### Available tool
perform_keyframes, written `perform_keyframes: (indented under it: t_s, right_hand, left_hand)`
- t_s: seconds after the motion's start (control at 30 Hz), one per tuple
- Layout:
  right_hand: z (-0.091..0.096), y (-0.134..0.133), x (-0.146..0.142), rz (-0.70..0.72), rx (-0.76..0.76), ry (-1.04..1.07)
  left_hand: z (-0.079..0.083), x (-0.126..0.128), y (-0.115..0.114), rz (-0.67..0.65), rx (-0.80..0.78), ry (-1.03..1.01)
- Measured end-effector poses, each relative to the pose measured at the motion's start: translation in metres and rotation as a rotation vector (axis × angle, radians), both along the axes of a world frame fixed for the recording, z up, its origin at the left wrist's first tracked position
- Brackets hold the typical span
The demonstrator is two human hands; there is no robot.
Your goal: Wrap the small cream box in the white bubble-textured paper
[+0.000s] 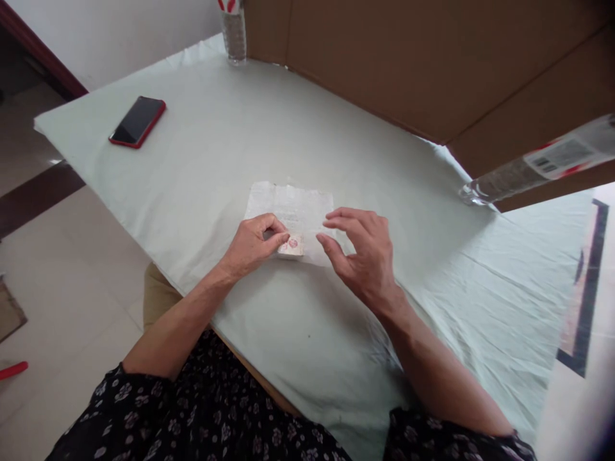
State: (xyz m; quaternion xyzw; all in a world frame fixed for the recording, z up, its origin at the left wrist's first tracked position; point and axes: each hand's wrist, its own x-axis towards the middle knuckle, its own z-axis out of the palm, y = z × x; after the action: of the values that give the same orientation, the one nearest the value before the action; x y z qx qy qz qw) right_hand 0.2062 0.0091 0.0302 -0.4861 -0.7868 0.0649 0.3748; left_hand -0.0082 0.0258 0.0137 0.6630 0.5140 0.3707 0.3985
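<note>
Pale cloth (216, 160) covered the table, and we found it creased but flat under the work. Brown cardboard panels (408, 57) stood along the far edge.

We recorded a crumpled sheet of paper (288, 205) lying near the middle of the cloth, directly ahead of the seated person. Its near corner was folded into a small wad bearing a red mark (292, 244).

The left hand (250, 246) rested on the sheet's near left part, with thumb and forefinger pinched together on that wad and the other fingers curled under. The right hand (365, 250) stood just beside it at the sheet's right edge, fingers spread apart and slightly bent and the thumb reaching toward the wad. We could not tell whether its fingertips touched the paper.

We noted a phone in a red case (137, 121) well apart at the far left, an upright clear bottle (234, 32) at the far edge, and a second bottle (538, 166) to the right.
</note>
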Motion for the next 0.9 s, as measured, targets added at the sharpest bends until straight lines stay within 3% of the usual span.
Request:
perform_keyframes:
  t_s: [0.07, 0.17, 0.37, 0.53, 0.67, 0.77, 0.9]
  right_hand:
    - [0.006, -0.008, -0.009, 0.116, 0.061, -0.126]
    - [-0.001, -0.014, -0.025, 0.244, 0.003, -0.296]
    - [-0.018, -0.014, -0.034, 0.203, -0.031, -0.412]
    - [-0.017, -0.013, -0.038, 0.168, 0.005, -0.506]
    - [-0.021, -0.012, -0.043, 0.144, 0.052, -0.543]
    - [-0.025, -0.012, -0.043, 0.128, 0.099, -0.545]
    - [-0.028, -0.011, -0.043, 0.121, 0.115, -0.539]
  left_hand:
    - [0.000, 0.001, 0.001, -0.002, -0.001, 0.022]
    - [0.002, -0.003, 0.001, 0.007, -0.019, 0.059]
    - [0.006, -0.030, -0.008, 0.060, -0.048, 0.130]
    - [-0.002, -0.040, -0.015, 0.192, -0.093, 0.202]
    - [0.002, -0.043, -0.023, 0.335, -0.073, 0.354]
    - [0.006, -0.050, -0.029, 0.373, -0.197, 0.365]
    - [0.002, -0.050, -0.031, 0.392, -0.368, 0.221]
